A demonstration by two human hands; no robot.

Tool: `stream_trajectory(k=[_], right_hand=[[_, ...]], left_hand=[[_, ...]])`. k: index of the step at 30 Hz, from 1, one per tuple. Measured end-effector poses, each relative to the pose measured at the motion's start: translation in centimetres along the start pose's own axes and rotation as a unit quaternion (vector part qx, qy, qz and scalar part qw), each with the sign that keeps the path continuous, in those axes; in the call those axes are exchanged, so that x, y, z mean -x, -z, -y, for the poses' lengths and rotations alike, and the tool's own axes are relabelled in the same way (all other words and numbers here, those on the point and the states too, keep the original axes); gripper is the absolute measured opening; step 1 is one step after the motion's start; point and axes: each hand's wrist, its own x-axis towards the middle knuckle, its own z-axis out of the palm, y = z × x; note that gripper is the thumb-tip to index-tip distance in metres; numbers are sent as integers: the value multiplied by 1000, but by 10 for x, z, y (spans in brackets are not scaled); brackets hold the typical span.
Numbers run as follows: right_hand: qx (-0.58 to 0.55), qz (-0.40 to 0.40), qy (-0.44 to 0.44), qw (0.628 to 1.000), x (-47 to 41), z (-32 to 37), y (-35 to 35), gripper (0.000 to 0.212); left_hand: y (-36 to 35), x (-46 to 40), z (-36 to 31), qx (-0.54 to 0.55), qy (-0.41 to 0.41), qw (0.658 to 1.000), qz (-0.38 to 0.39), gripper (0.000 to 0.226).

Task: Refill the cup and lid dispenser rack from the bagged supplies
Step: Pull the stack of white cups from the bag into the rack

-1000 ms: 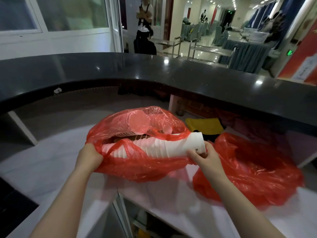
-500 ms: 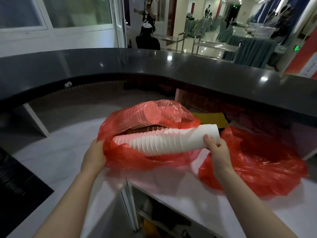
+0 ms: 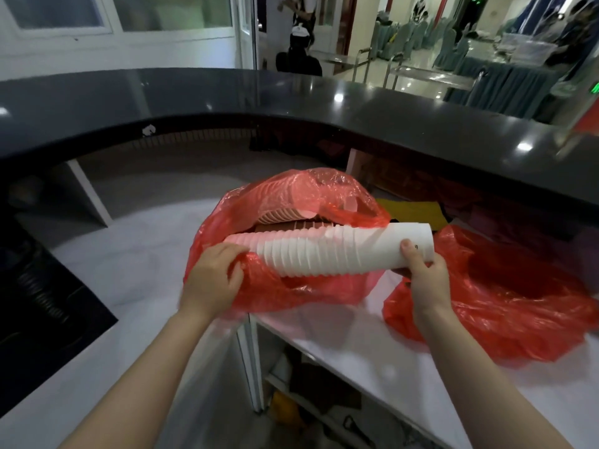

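More of the white cup stack (image 3: pixel 330 251) has come out of the red bag (image 3: pixel 291 286) than before, and it now sticks out far to the right. The right hand (image 3: pixel 424 277) grips the stack's far end with its thumb on top, while the left hand (image 3: pixel 214 277) holds the bag's crumpled edge. Both sit over the white counter (image 3: pixel 136 254), near a second red bag (image 3: pixel 505 306).

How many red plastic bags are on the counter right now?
2. One red bag lies under the hands, with a stack of white cups coming out of it; a second red bag lies crumpled to its right. None other shows.
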Motion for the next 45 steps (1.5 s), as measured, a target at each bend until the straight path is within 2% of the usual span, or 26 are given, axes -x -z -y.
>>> stream_trajectory(k=[2, 6, 8, 11, 15, 17, 21, 24, 26, 27, 29, 31, 32, 35, 39, 43, 45], right_hand=[[2, 7, -13, 1000, -1, -1, 0, 28], [-39, 23, -44, 998, 1, -2, 6, 51], [-66, 21, -58, 996, 3, -1, 10, 42], [-93, 9, -87, 992, 1, -2, 21, 20], [-102, 11, -103, 989, -1, -3, 35, 16], [-101, 16, -98, 990, -1, -3, 37, 14], [-95, 15, -108, 990, -2, -5, 40, 23], [-119, 8, -102, 988, -3, -2, 46, 19], [-133, -6, -92, 987, -6, 3, 51, 27], [-140, -17, -92, 986, -9, 6, 53, 33], [-155, -34, -85, 984, -14, 12, 59, 40], [-165, -39, -78, 982, -17, 18, 64, 46], [-167, -39, -77, 982, -17, 21, 67, 48], [-171, -29, -78, 982, -15, 26, 71, 49], [-202, -13, -77, 976, -11, 30, 80, 35], [-239, 6, -75, 968, -8, 36, 87, 37], [-262, 17, -70, 962, -6, 38, 87, 29]], left_hand=[[-8, -4, -2, 41, 77, 996, 16, 29], [-18, -13, -9, 89, 197, 976, -27, 37], [-21, -19, -14, 83, 243, 966, -34, 43], [-26, -23, -16, 17, 290, 957, 12, 51], [-24, -24, -13, 113, 338, 934, 34, 55], [-18, -27, -8, 163, 361, 917, 47, 47], [-7, -32, -7, 208, 425, 879, 66, 16], [-6, -31, -15, 225, 397, 885, 97, 13], [-1, -33, -26, 236, 362, 895, 111, 18], [2, -35, -30, 215, 338, 908, 124, 18], [10, -40, -42, 90, 284, 940, 167, 12], [16, -44, -55, 8, 263, 948, 179, 11], [17, -45, -60, 15, 264, 949, 173, 12], [18, -45, -75, 132, 279, 942, 134, 16], [18, -42, -90, 168, 272, 944, 74, 20], [19, -32, -104, 251, 315, 915, -7, 64], [22, -22, -115, 258, 300, 917, -51, 65]])
